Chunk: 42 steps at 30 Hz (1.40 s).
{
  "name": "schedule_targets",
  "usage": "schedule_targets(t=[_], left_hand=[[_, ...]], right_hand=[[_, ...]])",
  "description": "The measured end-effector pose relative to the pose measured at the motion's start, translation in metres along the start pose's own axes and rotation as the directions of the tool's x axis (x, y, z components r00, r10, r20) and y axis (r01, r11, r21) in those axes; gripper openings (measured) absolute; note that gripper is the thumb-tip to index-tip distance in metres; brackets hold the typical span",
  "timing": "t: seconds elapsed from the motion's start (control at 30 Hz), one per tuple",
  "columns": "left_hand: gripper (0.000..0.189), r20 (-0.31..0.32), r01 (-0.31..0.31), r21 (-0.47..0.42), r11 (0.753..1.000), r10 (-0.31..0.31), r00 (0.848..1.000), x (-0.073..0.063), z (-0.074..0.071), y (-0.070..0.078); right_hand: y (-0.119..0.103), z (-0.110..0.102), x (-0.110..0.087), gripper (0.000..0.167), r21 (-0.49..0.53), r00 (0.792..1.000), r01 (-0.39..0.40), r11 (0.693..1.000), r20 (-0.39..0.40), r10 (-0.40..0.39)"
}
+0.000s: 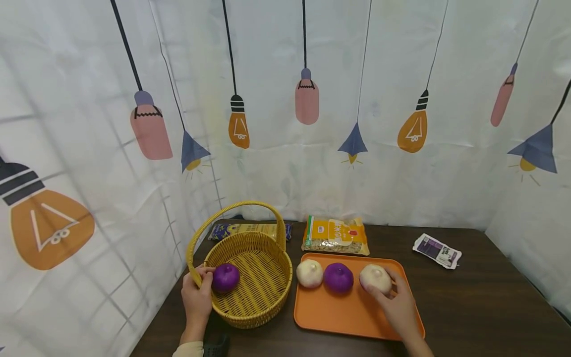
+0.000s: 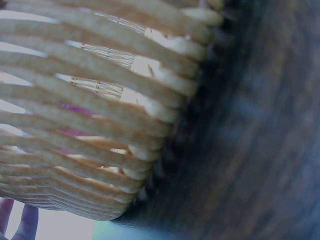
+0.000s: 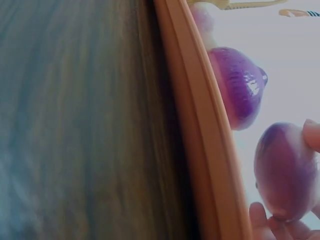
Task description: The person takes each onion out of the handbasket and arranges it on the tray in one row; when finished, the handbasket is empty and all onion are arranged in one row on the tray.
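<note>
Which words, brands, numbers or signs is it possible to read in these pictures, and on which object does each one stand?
None can be read with certainty.
Yellow bag behind the tray: large pale characters and smaller print, too small and blurred.
Purple-and-white packet on the right: print, too small.
Long packet behind the basket: markings, too small and partly hidden.

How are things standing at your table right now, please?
Left grip holding basket near handle's base. Right grip holding white bulb at tray's right side. Purple bulb inside basket. Nothing visibly blocking either grip.
</note>
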<state>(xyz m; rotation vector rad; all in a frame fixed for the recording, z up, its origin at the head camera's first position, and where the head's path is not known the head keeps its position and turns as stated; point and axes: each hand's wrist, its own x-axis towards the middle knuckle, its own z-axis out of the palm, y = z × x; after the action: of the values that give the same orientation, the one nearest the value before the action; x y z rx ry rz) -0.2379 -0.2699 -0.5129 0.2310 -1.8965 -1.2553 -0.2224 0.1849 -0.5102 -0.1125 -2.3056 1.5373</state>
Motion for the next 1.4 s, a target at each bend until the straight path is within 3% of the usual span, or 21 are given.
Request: schedule_targets(t=[0.2,0.43,0.87,1.4], left_hand=[[0.016,0.000,-0.002,-0.008,1.000,0.002,1.000,0.001,0.000,-0.001],[0.018,-0.002,-0.004,-0.005,1.000,0.004,1.000,0.001,0.000,-0.002],[0.015,0.001,0.007,-0.002,1.000,-0.007,1.000,0.001,0.000,0.000],[0.012,0.002,0.009,0.010,1.000,-0.009,1.000,0.001,-0.001,0.000]], right_hand=[[0.008,0.003,0.001,0.069,0.042,0.999,-0.032,0.999,-0.040,0.034],[0.012,0.000,0.001,0.075,-0.090,0.987,-0.126,0.988,-0.110,0.116],[0.013,0.000,0.000,0.075,-0.154,0.996,-0.052,0.987,-0.082,0.039],[0.011,0.006,0.005,0.072,-0.116,0.996,-0.080,0.990,0.019,0.082]])
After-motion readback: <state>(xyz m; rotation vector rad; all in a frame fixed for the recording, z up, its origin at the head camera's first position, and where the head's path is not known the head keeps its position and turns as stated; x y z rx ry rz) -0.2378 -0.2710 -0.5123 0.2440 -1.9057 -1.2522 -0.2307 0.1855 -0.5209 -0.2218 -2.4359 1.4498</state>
